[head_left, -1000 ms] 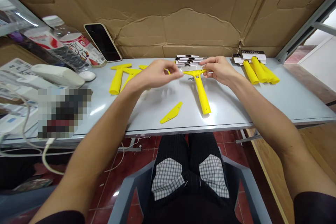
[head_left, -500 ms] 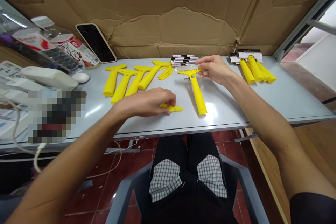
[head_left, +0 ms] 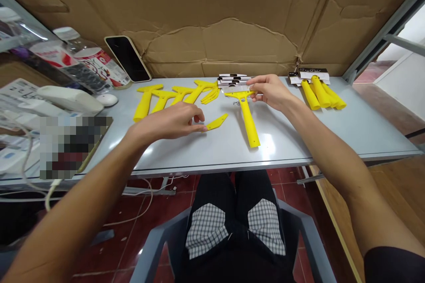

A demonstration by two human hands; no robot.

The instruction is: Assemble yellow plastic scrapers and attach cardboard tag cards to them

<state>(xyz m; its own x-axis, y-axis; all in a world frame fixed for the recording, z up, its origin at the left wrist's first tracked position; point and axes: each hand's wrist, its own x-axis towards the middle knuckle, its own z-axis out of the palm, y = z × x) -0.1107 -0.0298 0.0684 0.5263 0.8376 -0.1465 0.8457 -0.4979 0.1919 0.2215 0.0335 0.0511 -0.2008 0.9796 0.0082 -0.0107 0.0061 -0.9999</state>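
My left hand (head_left: pixel 177 119) has one end of a flat yellow strip (head_left: pixel 218 121) at its thumb and fingertips, low over the grey table. The strip is angled and has small holes. My right hand (head_left: pixel 270 91) pinches the right end of the head of a yellow scraper (head_left: pixel 249 124). Its hollow handle points toward me, and a pale flat blade (head_left: pixel 235 89) lies along the head. Behind it is a stack of dark-edged white pieces (head_left: pixel 232 78), partly hidden by my right hand. More yellow strips (head_left: pixel 210 95) lie fanned to the left of the scraper.
Several yellow T-shaped handles (head_left: pixel 143 102) lie in a row at left, partly behind my left hand. Yellow handles with printed cards (head_left: pixel 320 93) are grouped at right. A phone (head_left: pixel 129 58), bottles (head_left: pixel 99 64) and a white mouse (head_left: pixel 107 100) are at the left. Cardboard (head_left: pixel 212 9) lines the back.
My left hand has moved left and slightly up, and the strip has turned so its far end points up and right. My right hand stays on the scraper. The camera view has shifted slightly.
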